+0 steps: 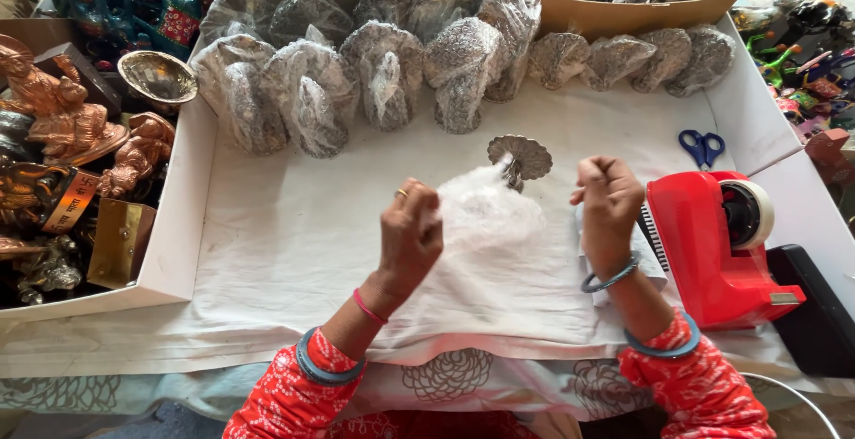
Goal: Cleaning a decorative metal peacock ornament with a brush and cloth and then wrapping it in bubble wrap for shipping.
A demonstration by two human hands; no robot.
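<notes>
white cloth (294, 243) covers the desk before us, with a low white tray wall (191, 199) running along the far side of our left hand and another white wall (757, 127) beyond our right.

our left hand (411, 234) is curled shut, pinching the near-left part of a thin clear plastic bag (490, 216); our right hand (609, 212) is closed in a fist on the bag's right edge. the bag is stretched between both hands. a small silver peacock-shaped figure (519, 158) stands just past the bag's far end, between the hands and slightly beyond them; we cannot tell whether it is partly inside the bag.

open cloth lies to the left of our left hand, as far as the tray wall, and there is a strip of bare cloth beyond the figure. on the right the room is tight: a red tape dispenser (712, 243) sits just beside our right hand, with blue-handled scissors (703, 147) beyond it.

farther off, a row of wrapped figures in clear bags (356, 74) lines the back, and four unwrapped silver ones (632, 60) lean against a brown cardboard box (623, 16). copper-coloured statues (62, 118) crowd outside the tray wall, far left of our left hand.
</notes>
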